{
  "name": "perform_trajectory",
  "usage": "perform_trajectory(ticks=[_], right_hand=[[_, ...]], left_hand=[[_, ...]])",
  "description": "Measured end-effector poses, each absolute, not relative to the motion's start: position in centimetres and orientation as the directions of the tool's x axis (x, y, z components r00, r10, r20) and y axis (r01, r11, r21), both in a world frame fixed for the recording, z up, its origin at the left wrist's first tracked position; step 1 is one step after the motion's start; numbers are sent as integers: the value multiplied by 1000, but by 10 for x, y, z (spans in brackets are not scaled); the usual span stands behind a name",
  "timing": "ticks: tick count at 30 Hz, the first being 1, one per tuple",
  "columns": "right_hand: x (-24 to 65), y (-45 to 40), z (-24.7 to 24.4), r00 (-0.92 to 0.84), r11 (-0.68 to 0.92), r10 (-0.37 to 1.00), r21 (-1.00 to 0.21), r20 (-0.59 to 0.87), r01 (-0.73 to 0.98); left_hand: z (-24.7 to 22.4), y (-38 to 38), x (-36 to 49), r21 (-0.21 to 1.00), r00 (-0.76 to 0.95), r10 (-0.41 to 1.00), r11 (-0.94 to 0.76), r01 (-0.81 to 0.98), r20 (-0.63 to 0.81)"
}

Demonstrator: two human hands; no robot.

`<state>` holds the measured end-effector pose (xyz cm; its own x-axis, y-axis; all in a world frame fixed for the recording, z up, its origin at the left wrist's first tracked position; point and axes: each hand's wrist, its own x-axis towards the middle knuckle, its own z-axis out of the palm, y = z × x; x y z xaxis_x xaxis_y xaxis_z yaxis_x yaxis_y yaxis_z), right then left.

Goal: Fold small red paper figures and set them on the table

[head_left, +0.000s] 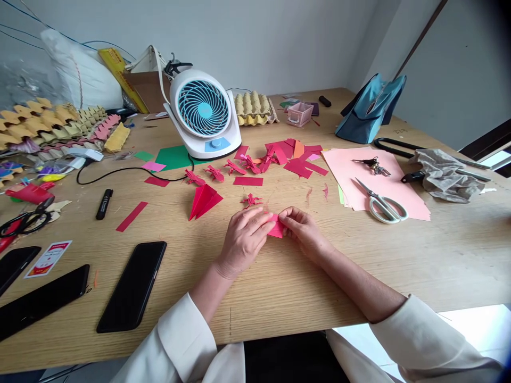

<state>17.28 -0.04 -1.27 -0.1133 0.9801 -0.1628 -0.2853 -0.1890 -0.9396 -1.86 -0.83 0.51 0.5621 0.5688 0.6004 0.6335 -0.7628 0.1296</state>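
Note:
A small piece of red paper (276, 227) lies on the table between my two hands. My left hand (246, 236) rests over its left part, fingers extended and pressing it down. At its right edge my right hand (305, 231) pinches the paper between thumb and fingertips. Just beyond my fingers sits a small folded red paper figure (251, 200). A larger folded red paper piece (204, 202) stands to the left of my left hand. Farther back, several similar folded figures (235, 167) form a row beside loose red paper pieces (297, 167).
A white fan (203, 111) stands at the back. Scissors (383, 205) and keys (373, 165) lie on pink paper sheets (343, 165) at right. A black phone (132, 287) and a marker (104, 205) are at left. A blue bag (369, 111) stands at the back right.

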Motion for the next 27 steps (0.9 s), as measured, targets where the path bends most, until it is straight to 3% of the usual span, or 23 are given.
perform_trajectory(ticks=[2, 4, 9, 13, 20, 27], right_hand=[[171, -2, -12, -151, -222, 971, -928, -184, -299], [171, -4, -10, -188, -244, 963, -920, -193, -306], [173, -5, -5, -244, -225, 957, -936, -159, -272], [177, -3, -4, -244, -85, 969, -988, -51, -130], [183, -1, -7, -235, 161, 963, -980, 130, 117], [181, 0, -20, -248, 258, 951, -919, 186, 299]], left_hand=[[4, -9, -19, 135, 544, 550, -771, 623, 634], [3, -9, -20, 214, 493, 587, -755, 620, 642], [-4, -7, -19, 596, 277, 810, -573, 563, 518], [-7, -6, -16, 778, 132, 917, -390, 492, 376], [-15, -2, -13, 934, 105, 982, -183, 306, 158], [-18, -4, -12, 931, 110, 975, -218, 293, 194]])
